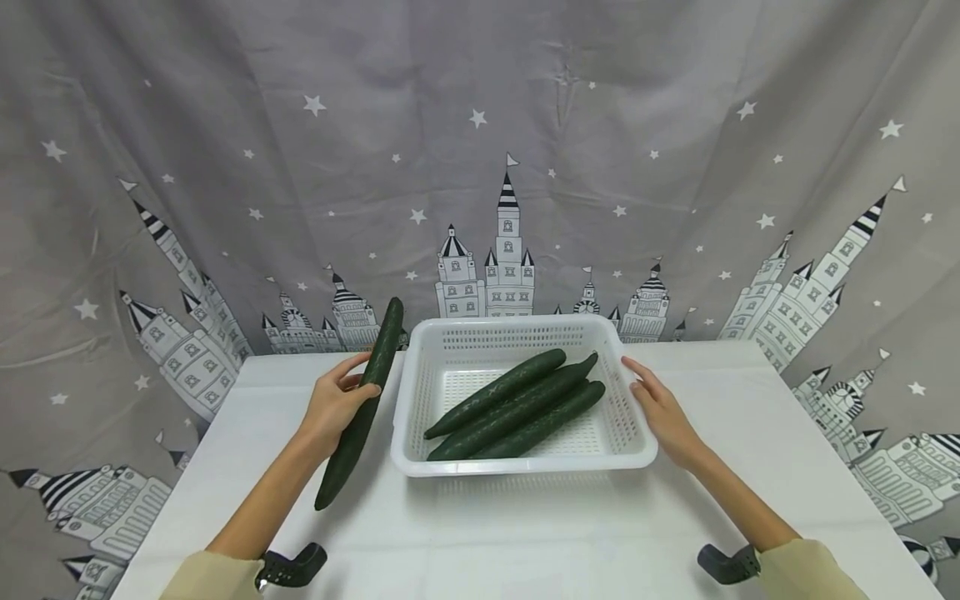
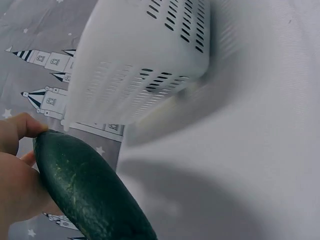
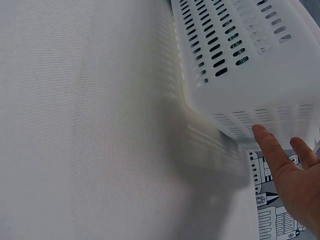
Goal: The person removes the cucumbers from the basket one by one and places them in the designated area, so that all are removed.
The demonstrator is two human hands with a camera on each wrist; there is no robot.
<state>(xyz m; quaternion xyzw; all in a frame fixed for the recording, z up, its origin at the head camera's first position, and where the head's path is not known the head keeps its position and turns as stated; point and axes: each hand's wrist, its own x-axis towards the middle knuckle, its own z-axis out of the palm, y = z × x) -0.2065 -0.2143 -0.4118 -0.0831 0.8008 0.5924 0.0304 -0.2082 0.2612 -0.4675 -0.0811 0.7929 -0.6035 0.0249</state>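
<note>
Your right hand [image 3: 297, 186] has fingers extended, tips at the slotted wall of the white basket [image 3: 260, 85]; can't confirm contact. Shadow [image 3: 200, 185] on white tabletop [image 3: 110, 125] beside it. Castle-print cloth [image 3: 272, 220] lower right.

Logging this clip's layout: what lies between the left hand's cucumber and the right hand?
The white basket, with three cucumbers inside, lies between the held cucumber and the right hand; the head view shows it.

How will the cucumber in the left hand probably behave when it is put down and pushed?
The cucumber is probably stiff: neither end droops while the left hand holds it near the middle. It may roll, because it is long and rounded. Its smooth-looking skin could be somewhat slippery.
</note>
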